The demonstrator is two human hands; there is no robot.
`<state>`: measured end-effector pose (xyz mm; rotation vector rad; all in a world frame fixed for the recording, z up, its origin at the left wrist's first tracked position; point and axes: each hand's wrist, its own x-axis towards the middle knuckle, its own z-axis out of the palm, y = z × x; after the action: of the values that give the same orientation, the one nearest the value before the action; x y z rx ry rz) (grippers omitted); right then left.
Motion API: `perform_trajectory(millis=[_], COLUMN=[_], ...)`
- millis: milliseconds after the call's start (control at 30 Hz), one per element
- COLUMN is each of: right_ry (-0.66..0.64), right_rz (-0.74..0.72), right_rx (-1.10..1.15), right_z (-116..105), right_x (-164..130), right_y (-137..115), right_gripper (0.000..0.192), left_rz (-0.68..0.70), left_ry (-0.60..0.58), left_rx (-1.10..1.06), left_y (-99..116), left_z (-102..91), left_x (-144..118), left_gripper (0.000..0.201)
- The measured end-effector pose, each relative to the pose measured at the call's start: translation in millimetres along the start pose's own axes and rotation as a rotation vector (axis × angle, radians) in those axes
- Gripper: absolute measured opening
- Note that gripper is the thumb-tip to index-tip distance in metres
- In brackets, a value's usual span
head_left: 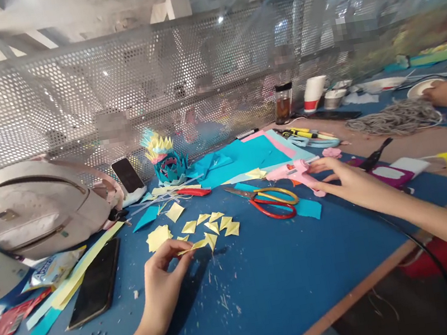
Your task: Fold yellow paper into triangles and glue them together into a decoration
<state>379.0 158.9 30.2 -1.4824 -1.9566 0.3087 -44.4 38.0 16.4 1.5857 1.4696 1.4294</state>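
Your left hand (162, 279) pinches a folded yellow paper piece (204, 242) above the blue table (290, 270); your right hand (346, 179), fingers spread, seems to touch the pink glue gun (298, 171). Its hot nozzle could burn you.

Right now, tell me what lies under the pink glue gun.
Under the pink glue gun show a turquoise paper piece and the blue table mat. The right hand touching it covers whatever lies beneath its handle.
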Motion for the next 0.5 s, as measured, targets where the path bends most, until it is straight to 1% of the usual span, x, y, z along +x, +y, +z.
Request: perform_trajectory(millis=[67, 133, 233, 333, 400, 467, 500], right_ry=[-0.083, -0.139, -0.157, -0.147, -0.125, -0.107, -0.12], right_rz=[0.014, 0.049, 0.098, 0.095, 0.062, 0.031, 0.012], right_rx=[-0.002, -0.023, -0.063, -0.087, -0.089, -0.078, -0.055], right_z=[4.9, 10.3, 15.9, 13.7, 8.3, 2.5, 0.3], right_x=[10.7, 19.6, 28.7, 33.5, 34.7, 34.0, 32.5], right_y=[-3.8, -8.2, -10.2, -13.9, -24.2, -42.2, -53.4], right_gripper=[0.038, 0.037, 0.042, 0.041, 0.04, 0.047, 0.052], left_rz=[0.01, 0.018, 0.02, 0.013, 0.004, -0.005, -0.01], left_ry=[0.005, 0.007, 0.005, -0.002, -0.007, -0.01, -0.012], left_rx=[0.004, 0.006, 0.008, 0.006, 0.004, 0.002, 0.002], left_y=[0.6, 1.1, 0.7, -1.0, -2.4, -3.7, -4.3], left_z=[0.0, -0.1, -0.5, -0.9, -1.1, -1.2, -1.3], left_x=[-0.4, -0.6, -0.5, -0.5, -0.5, -0.1, 0.2], left_gripper=[0.016, 0.016, 0.016, 0.015, 0.013, 0.013, 0.013])
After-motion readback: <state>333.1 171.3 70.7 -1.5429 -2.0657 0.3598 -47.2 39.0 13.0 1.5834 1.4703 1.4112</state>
